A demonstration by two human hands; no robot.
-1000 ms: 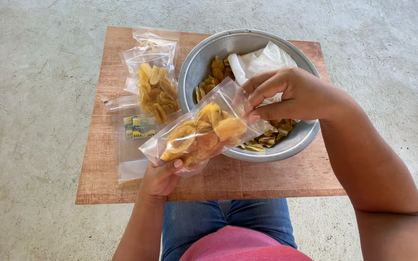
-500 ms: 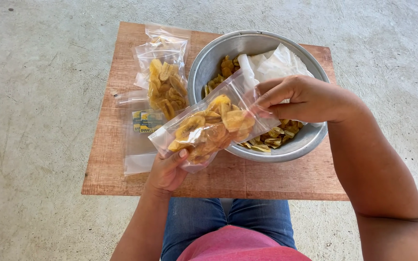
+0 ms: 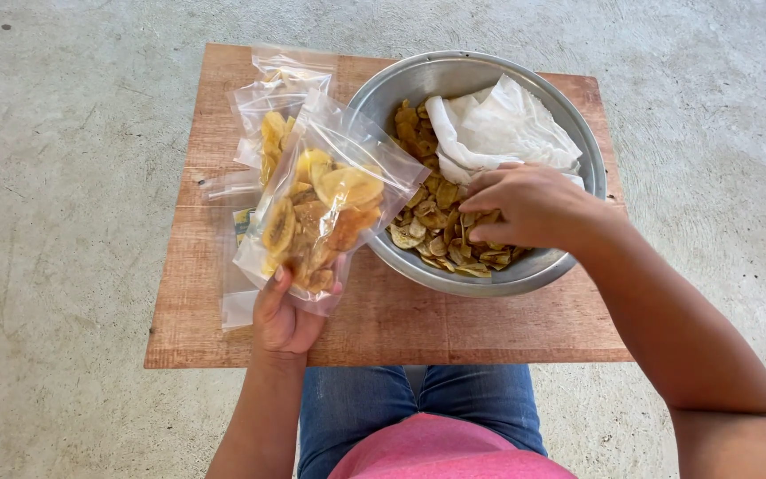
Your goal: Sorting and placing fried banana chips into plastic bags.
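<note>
My left hand (image 3: 284, 318) comes up from below, the forearm almost straight, and it holds a clear plastic bag (image 3: 321, 204) by its bottom edge. The thumb lies on the front of the bag and the other fingers are behind it, so I cannot see them. The bag is tilted, with its open mouth pointing up and to the right, close to the rim of the metal bowl (image 3: 578, 142). It is about half full of yellow and brown chips.

My right arm reaches in from the right side, bent at the wrist, and my right hand (image 3: 525, 206) is down inside the bowl. The fingers are curled together over the loose chips (image 3: 432, 226) and touch them; if they pinch any, I cannot tell. Behind the hand, a white cloth (image 3: 498, 124) lies in the bowl.

The bowl stands on a wooden tabletop (image 3: 454, 324). More filled bags (image 3: 268, 115) lie on the tabletop behind the one I hold.
</note>
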